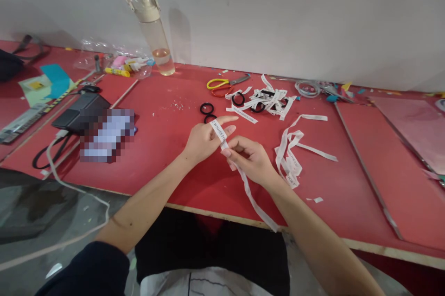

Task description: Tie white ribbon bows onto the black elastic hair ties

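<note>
Over red table (167,147), ribbon strip (248,189) across left hand (203,140), pinched by right hand (250,159)

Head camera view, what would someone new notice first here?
Most likely the two hands at the centre: the left hand has a printed white ribbon wrapped over its extended fingers, while the right hand pinches the strip, whose tail hangs past the edge of the red table. Behind them lies a heap of cut ribbon pieces with black rings and yellow-handled scissors, and a clear bottle stands by the wall.
</note>
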{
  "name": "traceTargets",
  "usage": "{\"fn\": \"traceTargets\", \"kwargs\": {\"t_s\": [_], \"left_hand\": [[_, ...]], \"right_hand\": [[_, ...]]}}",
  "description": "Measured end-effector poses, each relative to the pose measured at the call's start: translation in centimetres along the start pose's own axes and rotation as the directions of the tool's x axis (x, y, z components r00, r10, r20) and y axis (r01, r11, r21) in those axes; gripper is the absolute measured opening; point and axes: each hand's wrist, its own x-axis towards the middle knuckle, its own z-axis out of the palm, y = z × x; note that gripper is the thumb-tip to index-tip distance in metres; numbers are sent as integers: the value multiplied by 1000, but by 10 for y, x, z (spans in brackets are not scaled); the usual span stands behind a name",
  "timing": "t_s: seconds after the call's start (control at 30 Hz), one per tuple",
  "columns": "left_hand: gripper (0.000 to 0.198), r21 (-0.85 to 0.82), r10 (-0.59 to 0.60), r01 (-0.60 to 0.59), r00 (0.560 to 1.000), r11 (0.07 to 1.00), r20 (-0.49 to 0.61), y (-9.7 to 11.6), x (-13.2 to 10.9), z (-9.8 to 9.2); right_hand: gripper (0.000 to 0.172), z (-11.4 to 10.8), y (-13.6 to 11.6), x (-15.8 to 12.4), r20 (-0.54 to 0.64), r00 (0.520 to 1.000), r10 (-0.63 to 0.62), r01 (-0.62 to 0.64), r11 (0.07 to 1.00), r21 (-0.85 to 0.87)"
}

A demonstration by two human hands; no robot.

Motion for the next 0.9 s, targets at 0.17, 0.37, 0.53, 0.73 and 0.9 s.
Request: {"fn": "traceTargets", "kwargs": {"t_s": [0.17,0.37,0.53,0.73,0.9], "left_hand": [[49,128,-27,21,998,992,51,2,2,-2],[44,232,-23,-13,988,973,151,6,2,-2],[44,248,-58,8,979,969,195,7,3,-2],[41,298,-93,11,961,954,262,10,3,-1],[27,293,-17,-82,946,953,323,5,1,1]], "right_hand": [[29,-2,-4,-4,53,999,7,-17,982,190],[27,-10,-4,-7,104,993,-55,7,911,412],[26,-16,-1,-8,111,991,-68,9,887,461],[24,-12,-9,-9,173,984,-49,-37,886,461],[29,-11,-10,-6,111,989,-102,35,870,492]]}}
